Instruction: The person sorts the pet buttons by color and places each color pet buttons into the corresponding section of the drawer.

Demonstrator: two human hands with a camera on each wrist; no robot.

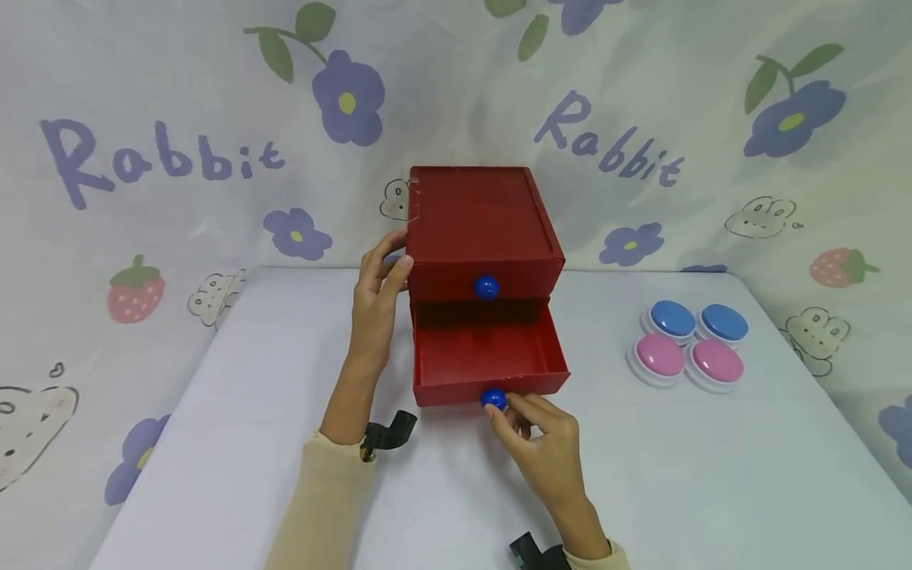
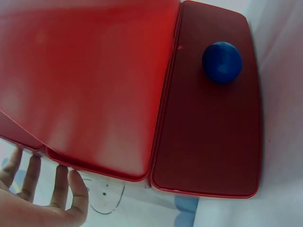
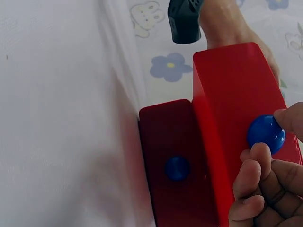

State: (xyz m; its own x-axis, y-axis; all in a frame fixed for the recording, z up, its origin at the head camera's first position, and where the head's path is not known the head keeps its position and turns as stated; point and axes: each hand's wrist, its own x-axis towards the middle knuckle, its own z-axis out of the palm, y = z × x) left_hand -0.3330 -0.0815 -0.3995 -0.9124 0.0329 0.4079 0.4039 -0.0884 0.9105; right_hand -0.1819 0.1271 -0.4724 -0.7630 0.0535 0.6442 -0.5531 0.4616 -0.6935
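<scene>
A pale, wrinkled fabric backdrop (image 1: 456, 103) is hanging behind a smooth, white, flat-topped table (image 1: 712, 475) and is extending along its left and right sides. The backdrop is displaying purple "Rabbit" lettering (image 1: 173, 162) at left, with the same word repeating at right. Five-petalled, blue-violet flowers (image 1: 347, 99) with yellow centres, oval green leaves (image 1: 314, 22), pinkish-red strawberries (image 1: 135, 301) and black-outlined rabbit faces (image 1: 761, 218) are forming the remaining print. Diffuse light is illuminating both surfaces and is producing soft-edged shadows on the table.
</scene>
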